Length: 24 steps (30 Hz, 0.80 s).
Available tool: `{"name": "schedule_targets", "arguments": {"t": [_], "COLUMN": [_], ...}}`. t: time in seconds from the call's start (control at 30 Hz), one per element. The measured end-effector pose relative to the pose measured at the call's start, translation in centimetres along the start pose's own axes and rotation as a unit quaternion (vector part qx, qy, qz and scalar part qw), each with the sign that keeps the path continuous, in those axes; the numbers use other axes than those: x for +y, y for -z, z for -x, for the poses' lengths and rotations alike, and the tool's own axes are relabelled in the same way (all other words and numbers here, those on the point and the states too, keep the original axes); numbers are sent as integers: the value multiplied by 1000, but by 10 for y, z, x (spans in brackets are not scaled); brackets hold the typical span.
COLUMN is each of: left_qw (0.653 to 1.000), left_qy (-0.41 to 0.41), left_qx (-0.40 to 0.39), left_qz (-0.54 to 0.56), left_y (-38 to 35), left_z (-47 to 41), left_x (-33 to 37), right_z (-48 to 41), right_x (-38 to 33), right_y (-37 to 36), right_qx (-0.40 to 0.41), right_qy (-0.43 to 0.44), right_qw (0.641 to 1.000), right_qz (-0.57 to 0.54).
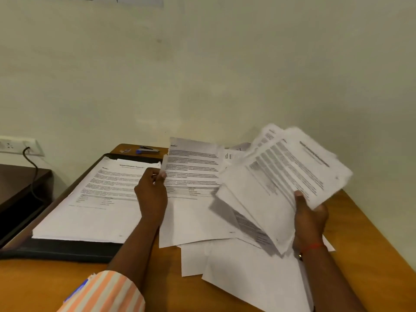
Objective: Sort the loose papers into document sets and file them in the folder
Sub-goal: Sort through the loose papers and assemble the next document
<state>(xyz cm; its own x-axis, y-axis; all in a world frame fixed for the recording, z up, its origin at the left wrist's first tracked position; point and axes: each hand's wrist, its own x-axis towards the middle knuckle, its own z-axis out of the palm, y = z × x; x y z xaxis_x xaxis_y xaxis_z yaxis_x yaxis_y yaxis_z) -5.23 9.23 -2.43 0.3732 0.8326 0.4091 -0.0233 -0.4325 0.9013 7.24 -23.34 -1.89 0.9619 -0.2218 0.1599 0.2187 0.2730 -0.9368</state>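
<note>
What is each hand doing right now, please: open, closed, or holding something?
Left hand: pinches the edge of a single printed sheet.
Right hand: grips a fanned bundle of papers.

An office: wooden desk (371,233), printed papers (112,188), stapler (147,150), wall socket (13,145).

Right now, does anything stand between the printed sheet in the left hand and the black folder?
Nothing visible does. The left hand pinches the white printed sheet at its edge, right beside the open black folder, with only a stack of printed pages on it.
</note>
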Motion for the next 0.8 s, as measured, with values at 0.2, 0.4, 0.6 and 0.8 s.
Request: {"name": "schedule_targets", "arguments": {"t": [0.2,0.4,0.6,0.8], "left_qw": [981,942,932,937], "left_qy": [100,159,173,153], "left_qx": [-104,-198,-225,-237], "left_qz": [131,219,225,206], "left_y": [-20,-26,-23,-24], "left_z": [17,33,34,34], "left_x": [7,20,23,23], "right_z": [20,12,10,9], "right_x": [13,29,33,29], "right_y": [-21,-20,-16,-15], "right_qx": [-222,-264,-237,-225], "right_qy": [-6,-68,-62,-54], "right_qw": [970,962,968,970], "right_qz": [97,3,56,79]}}
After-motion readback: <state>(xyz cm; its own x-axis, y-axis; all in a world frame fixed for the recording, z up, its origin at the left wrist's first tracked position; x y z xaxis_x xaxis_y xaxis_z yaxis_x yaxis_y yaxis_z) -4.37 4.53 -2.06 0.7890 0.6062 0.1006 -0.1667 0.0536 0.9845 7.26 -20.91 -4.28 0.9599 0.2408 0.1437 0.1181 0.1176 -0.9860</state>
